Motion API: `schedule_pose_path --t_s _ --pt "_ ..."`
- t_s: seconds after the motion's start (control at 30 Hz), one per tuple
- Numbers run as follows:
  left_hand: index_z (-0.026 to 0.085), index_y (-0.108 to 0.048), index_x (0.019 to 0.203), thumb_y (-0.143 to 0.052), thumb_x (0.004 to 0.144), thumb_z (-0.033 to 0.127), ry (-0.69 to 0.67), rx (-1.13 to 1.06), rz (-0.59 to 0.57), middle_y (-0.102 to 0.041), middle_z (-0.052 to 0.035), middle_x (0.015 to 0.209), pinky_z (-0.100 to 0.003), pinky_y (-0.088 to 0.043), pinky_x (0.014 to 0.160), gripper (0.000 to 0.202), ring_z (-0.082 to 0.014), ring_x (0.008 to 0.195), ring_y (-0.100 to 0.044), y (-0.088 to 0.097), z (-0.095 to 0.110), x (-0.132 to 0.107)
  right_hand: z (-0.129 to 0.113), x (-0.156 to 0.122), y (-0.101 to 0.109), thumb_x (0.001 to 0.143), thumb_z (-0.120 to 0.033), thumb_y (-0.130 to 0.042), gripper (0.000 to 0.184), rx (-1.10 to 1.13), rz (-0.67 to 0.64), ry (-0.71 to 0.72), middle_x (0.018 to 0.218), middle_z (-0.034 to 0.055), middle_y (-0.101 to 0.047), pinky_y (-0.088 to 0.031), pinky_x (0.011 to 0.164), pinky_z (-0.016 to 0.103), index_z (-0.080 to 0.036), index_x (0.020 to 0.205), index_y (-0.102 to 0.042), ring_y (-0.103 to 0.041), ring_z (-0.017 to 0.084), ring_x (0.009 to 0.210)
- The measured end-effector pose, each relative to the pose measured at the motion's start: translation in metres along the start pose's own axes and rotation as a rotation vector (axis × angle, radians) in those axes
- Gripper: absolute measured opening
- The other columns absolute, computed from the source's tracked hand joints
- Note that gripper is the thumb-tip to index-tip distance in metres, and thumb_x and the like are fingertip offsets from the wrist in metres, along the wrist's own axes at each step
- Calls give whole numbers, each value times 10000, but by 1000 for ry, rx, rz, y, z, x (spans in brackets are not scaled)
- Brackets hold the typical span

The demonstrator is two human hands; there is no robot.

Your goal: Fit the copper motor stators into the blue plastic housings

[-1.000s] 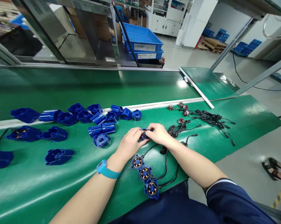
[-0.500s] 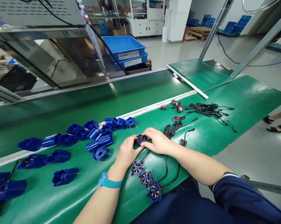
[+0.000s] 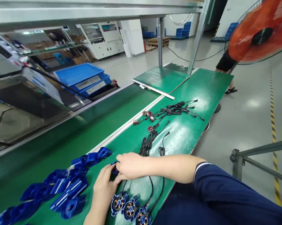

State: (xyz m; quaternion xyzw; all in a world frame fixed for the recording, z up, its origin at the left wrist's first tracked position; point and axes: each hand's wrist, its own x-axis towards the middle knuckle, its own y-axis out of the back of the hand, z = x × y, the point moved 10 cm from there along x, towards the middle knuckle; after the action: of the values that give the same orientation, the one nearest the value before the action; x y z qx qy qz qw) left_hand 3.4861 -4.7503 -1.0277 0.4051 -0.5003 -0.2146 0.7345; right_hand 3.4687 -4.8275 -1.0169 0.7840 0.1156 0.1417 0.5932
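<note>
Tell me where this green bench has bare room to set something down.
The green bench is bare between the black cables and its far end; so is the panel past the white bar. It's crowded around the left hand and right hand, with blue housings leftward and three wired units nearer the body.

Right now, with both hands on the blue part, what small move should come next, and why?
Perhaps steady the blue part with the left hand and raise the right hand slightly to look inside: the hands cover most of it, whereas the three units nearby lie with their insides exposed.
</note>
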Motion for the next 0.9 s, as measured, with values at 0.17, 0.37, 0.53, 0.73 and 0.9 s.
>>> schedule_pose_path --t_s 0.17,0.37,0.53,0.73,0.9 --pt "231 -597 943 -629 870 561 223 -133 -70 -713 -98 1058 -429 -604 785 340 -281 914 -712 9 -14 -2 40 -20 50 948 -557 -532 459 90 89 -88 1086 119 -674 -507 850 418 -180 1174 -662 -629 276 1030" --pt "217 -665 813 -586 875 596 359 -310 -225 -735 -62 899 -358 -573 718 392 -227 783 -696 26 1 -7 172 -62 79 869 -321 -636 260 -127 49 -515 1043 192 -696 -439 922 453 -116 1010 -713 -622 325 1054" --pt "206 -583 747 -513 935 551 416 -245 -362 -608 -1 628 -302 -472 588 399 -176 596 -587 27 11 4 216 -68 47 810 -247 -686 250 62 -7 -501 1023 139 -725 -460 863 335 -145 1035 -726 -651 262 1001" --pt "170 -617 1167 -503 898 183 214 204 -145 -648 -178 1159 -474 -524 857 293 -307 1059 -620 34 -10 53 253 -92 114 836 -366 -661 296 449 632 -549 928 101 -733 -496 748 290 -136 1017 -702 -658 185 803" --pt "150 -629 1050 -396 840 2 121 357 -274 -651 -213 1122 -534 -498 895 348 -322 1060 -619 4 -32 83 276 -154 217 874 -509 -584 424 725 1392 -525 754 39 -664 -368 445 246 -119 1031 -637 -393 76 426"
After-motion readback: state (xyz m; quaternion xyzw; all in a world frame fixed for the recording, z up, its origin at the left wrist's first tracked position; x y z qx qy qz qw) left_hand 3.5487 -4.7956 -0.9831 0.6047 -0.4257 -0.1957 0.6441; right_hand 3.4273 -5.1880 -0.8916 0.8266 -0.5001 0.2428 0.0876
